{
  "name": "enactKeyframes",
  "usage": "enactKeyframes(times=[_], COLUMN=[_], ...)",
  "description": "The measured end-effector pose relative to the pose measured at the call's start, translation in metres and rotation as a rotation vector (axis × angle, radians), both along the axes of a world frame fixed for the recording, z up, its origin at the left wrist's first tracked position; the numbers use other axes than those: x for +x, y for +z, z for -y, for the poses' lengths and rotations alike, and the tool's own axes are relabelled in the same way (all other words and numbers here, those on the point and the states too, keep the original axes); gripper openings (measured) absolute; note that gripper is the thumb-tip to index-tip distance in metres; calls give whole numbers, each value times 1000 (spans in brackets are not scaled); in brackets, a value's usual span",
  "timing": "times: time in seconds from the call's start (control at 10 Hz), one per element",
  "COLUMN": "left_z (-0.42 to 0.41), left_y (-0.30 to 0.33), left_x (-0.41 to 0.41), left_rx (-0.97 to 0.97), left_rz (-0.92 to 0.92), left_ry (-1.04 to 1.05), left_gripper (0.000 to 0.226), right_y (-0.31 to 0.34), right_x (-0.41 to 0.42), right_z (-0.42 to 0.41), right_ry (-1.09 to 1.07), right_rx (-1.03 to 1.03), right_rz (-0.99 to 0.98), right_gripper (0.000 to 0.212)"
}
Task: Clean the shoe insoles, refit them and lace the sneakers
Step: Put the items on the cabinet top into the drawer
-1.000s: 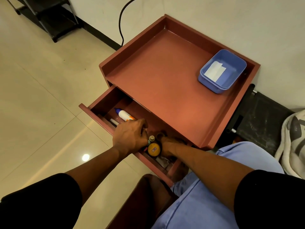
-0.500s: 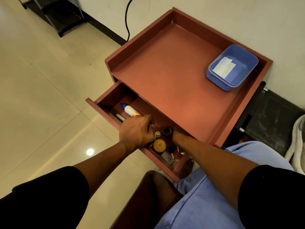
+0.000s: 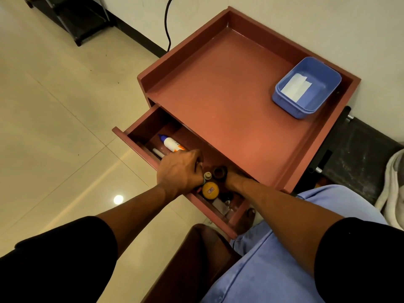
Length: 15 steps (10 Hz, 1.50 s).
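Observation:
Both my hands are in the open drawer of a reddish-brown side table. My left hand rests knuckles-up over the drawer's middle, fingers curled down onto things I cannot make out. My right hand reaches deep under the table top, so its fingers are hidden. Between the hands lie a round yellow tin, a small capped bottle and a dark ring-shaped object. A white sneaker shows at the right edge. No insoles or laces are in view.
A white glue bottle with a blue cap and a pen lie in the drawer's left part. A blue plastic tub with white paper stands on the table top. A black stool is at the right, a black cable on the wall.
My right hand has gone deeper into the drawer under the table top. My left hand has stayed over the drawer's middle. The camera has shifted a little.

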<state>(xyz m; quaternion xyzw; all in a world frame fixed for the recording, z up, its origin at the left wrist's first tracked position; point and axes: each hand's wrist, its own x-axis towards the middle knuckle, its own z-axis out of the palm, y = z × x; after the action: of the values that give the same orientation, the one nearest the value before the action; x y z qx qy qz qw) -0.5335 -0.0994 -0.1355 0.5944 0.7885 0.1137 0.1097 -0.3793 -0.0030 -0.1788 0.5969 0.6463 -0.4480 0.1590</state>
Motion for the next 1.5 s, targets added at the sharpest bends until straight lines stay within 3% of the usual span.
enactKeyframes(times=[0.1, 0.2, 0.3, 0.4, 0.6, 0.7, 0.8, 0.9, 1.0, 1.1, 1.3, 1.5], left_z=[0, -1, 0, 0, -1, 0, 4, 8, 3, -15, -50, -56], left_y=[-1, -3, -3, -2, 9, 13, 17, 35, 58, 70, 82, 90], left_x=[0, -1, 0, -2, 0, -4, -15, -30, -51, -74, -83, -75], left_rx=[5, 6, 0, 13, 22, 34, 86, 160, -20, -281, -459, -589], left_rz=[1, 3, 11, 5, 38, 141, 70, -46, -163, -323, -578, -620], left_ry=[-2, -3, -11, -10, -43, -107, -263, -387, -502, -610, -729, -750], left_gripper=[22, 22, 22, 21, 20, 23, 33, 55, 107, 143, 169, 180], right_y=[33, 52, 61, 66, 104, 127, 150, 161, 158, 150, 142, 124], right_x=[0, 6, 10, 2, 2, 8, 24, 44, 59, 61, 51, 42], right_z=[4, 8, 12, 13, 31, 35, 30, 20, 12, 12, 26, 37], right_ry=[-28, 222, 332, 435, 739, 642, 361, 128, 16, 127, 390, 599], right_rx=[-120, -90, -40, 43, 139, 184, 281, 449, 528, 589, 618, 502], right_rz=[53, 110, 135, 153, 284, 135, -117, -234, -204, -67, 48, 157], right_gripper=[41, 40, 18, 34, 36, 34, 33, 30, 24, 26, 79, 143])
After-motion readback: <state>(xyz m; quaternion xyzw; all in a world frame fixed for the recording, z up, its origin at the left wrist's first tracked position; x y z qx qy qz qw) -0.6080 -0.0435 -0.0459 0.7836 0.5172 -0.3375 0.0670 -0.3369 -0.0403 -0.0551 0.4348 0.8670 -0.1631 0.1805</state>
